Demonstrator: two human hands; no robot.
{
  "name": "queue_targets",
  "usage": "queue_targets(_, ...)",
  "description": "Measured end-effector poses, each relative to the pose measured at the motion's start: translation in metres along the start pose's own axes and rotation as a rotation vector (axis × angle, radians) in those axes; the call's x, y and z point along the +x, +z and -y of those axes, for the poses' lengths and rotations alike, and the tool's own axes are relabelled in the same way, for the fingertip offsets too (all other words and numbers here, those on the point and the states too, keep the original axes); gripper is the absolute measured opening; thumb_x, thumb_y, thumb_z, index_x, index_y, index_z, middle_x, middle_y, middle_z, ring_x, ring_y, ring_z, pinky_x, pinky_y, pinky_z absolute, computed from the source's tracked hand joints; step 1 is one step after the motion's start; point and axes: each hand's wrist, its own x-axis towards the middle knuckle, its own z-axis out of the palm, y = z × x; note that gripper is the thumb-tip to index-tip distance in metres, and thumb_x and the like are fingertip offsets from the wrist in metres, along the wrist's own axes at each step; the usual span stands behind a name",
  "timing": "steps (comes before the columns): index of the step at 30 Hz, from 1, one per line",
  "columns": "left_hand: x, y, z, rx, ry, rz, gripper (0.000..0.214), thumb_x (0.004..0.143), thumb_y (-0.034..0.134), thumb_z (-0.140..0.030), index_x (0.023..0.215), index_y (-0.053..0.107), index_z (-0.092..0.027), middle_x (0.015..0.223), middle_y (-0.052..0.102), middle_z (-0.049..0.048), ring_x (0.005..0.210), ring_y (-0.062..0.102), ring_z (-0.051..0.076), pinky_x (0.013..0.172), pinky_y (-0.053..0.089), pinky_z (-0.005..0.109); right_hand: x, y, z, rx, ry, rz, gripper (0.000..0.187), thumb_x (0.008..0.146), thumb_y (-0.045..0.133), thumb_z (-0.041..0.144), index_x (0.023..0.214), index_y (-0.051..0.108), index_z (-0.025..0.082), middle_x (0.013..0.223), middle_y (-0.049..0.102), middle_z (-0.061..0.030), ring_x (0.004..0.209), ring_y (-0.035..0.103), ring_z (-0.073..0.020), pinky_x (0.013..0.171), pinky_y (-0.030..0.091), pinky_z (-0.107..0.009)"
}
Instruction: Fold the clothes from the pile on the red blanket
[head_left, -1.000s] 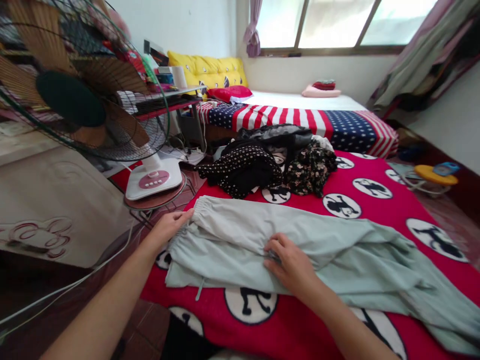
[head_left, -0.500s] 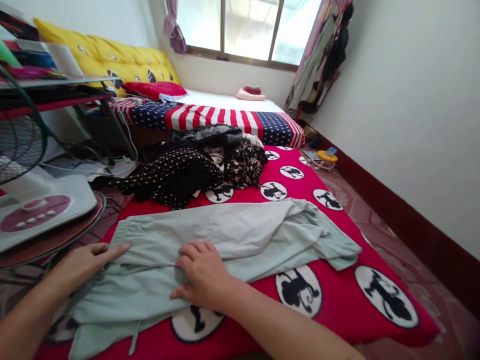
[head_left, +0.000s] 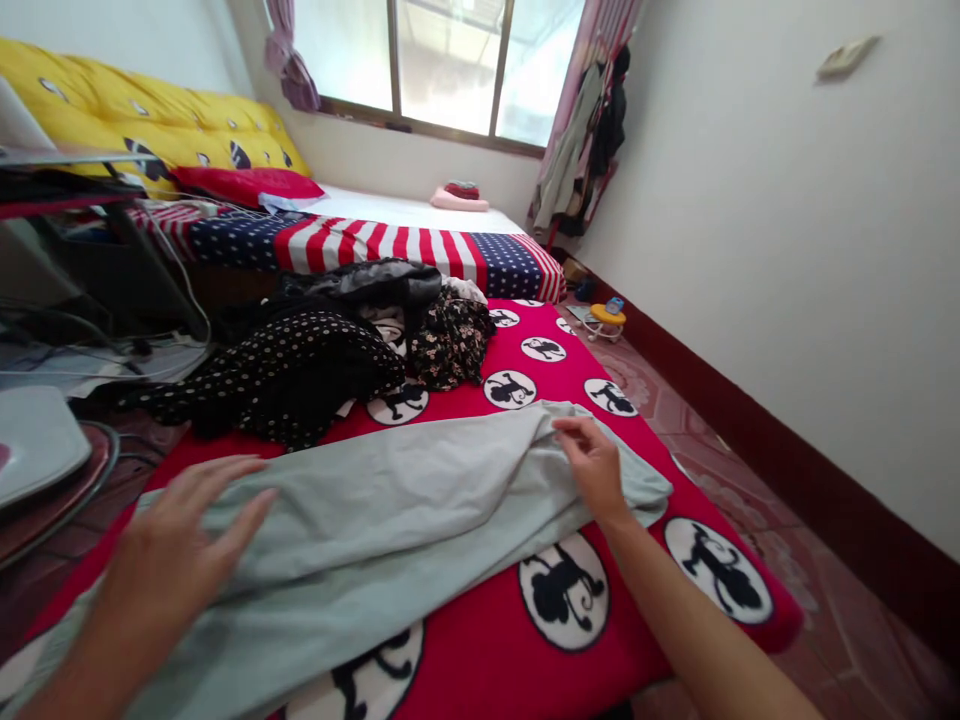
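Note:
Pale green trousers (head_left: pixel 435 500) lie lengthwise across the red blanket, their folded waist end toward the lower left. Over that end is my left hand (head_left: pixel 176 545), slightly blurred, its thumb and fingers spread with nothing held. Whether its palm touches the cloth, I cannot tell. Farther along the trousers, near the leg ends, my right hand (head_left: pixel 592 465) has its fingers curled together on a raised fold of the fabric. Beneath everything, the red blanket (head_left: pixel 480 640) carries white circles with black monkey figures.
Dark patterned clothes (head_left: pixel 322 350) are heaped behind the trousers. Farther back stands a bed with a stars-and-stripes cover (head_left: pixel 337 240). A white fan base (head_left: pixel 37 445) rests on a round stool at left. A small yellow-topped stool (head_left: pixel 606 315) sits near the right wall.
My right hand has moved from the middle of the trousers rightward to the leg ends. The left hand has lifted and spread off the waistband. The view has shifted right.

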Motion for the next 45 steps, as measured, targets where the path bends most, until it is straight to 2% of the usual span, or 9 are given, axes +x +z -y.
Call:
queue_targets(3,0.018,0.052,-0.075,-0.21,0.2,0.166,0.028,0.085,0.05,-0.039,0.105,0.065,-0.026,0.109,0.067,0.0041,0.103,0.062,0.026,0.096,0.047,0.037,0.034,-0.033,-0.036,-0.116,0.019,-0.04,0.025,0.078,0.056,0.027,0.098,0.065,0.016,0.099,0.068,-0.0094,0.087,0.062,-0.0211,0.074,0.05,-0.034)
queue_targets(6,0.034,0.112,-0.128,-0.404,0.308,0.27,0.031,0.086,0.041,-0.019,0.104,0.066,-0.022,0.11,0.067,0.0069,0.105,0.062,0.022,0.097,0.047,0.037,0.06,-0.045,-0.057,-0.221,-0.057,0.133,0.036,0.071,0.057,0.02,0.106,0.065,0.016,0.11,0.065,-0.0105,0.098,0.061,-0.0229,0.078,0.05,-0.036)
queue_targets(10,0.047,0.174,-0.158,-0.517,0.325,0.327,0.04,0.084,0.037,-0.009,0.112,0.064,-0.019,0.115,0.065,0.0103,0.109,0.06,0.022,0.1,0.046,0.04,0.084,-0.039,-0.071,-0.29,-0.174,0.351,0.039,0.073,0.059,0.015,0.11,0.067,0.02,0.119,0.062,-0.0106,0.115,0.054,-0.024,0.09,0.047,-0.04)
queue_targets(13,0.047,0.195,-0.156,-0.504,0.256,0.346,0.036,0.089,0.039,-0.017,0.119,0.061,-0.018,0.121,0.063,0.012,0.115,0.058,0.023,0.103,0.045,0.042,0.096,-0.04,-0.08,-0.345,-0.248,0.442,0.023,0.077,0.063,0.017,0.097,0.072,0.021,0.124,0.06,-0.0108,0.117,0.053,-0.0249,0.101,0.041,-0.045)
queue_targets(19,0.041,0.198,-0.144,-0.39,0.211,0.387,0.048,0.086,0.058,-0.036,0.131,0.053,-0.021,0.135,0.057,0.0111,0.125,0.053,0.028,0.107,0.042,0.046,0.103,-0.065,-0.095,-0.369,-0.432,0.616,0.017,0.083,0.058,0.015,0.088,0.073,0.022,0.122,0.061,-0.0086,0.117,0.05,-0.0235,0.102,0.039,-0.046)
queue_targets(26,0.04,0.198,-0.147,-0.296,0.285,0.39,0.038,0.079,0.065,-0.03,0.117,0.063,-0.027,0.137,0.055,0.0077,0.123,0.053,0.029,0.105,0.046,0.047,0.107,-0.063,-0.084,-0.507,-0.392,0.732,0.027,0.086,0.049,0.018,0.074,0.073,0.021,0.12,0.063,-0.0065,0.114,0.05,-0.0249,0.099,0.039,-0.046)
queue_targets(32,0.04,0.198,-0.147,-0.3,0.303,0.363,0.038,0.075,0.066,-0.025,0.113,0.065,-0.029,0.135,0.057,0.0068,0.121,0.055,0.029,0.103,0.047,0.047,0.118,-0.036,-0.07,-0.487,-0.256,0.485,0.008,0.08,0.067,0.026,0.077,0.068,0.019,0.102,0.065,-0.0069,0.096,0.059,-0.02,0.088,0.044,-0.034)
queue_targets(39,0.04,0.198,-0.146,-0.298,0.296,0.375,0.037,0.078,0.063,-0.028,0.114,0.063,-0.028,0.136,0.055,0.006,0.124,0.053,0.029,0.105,0.046,0.046,0.118,-0.017,-0.066,-0.751,-0.298,0.58,0.011,0.08,0.063,0.018,0.072,0.07,0.018,0.084,0.066,-0.0063,0.084,0.058,-0.0191,0.077,0.041,-0.03)
queue_targets(45,0.04,0.198,-0.146,-0.27,0.303,0.402,0.044,0.077,0.065,-0.029,0.121,0.061,-0.029,0.139,0.053,0.0051,0.125,0.052,0.029,0.106,0.044,0.046,0.125,-0.022,-0.076,-0.83,-0.234,0.4,0.01,0.077,0.06,0.019,0.074,0.07,0.018,0.087,0.066,-0.0056,0.082,0.057,-0.0188,0.074,0.038,-0.029)
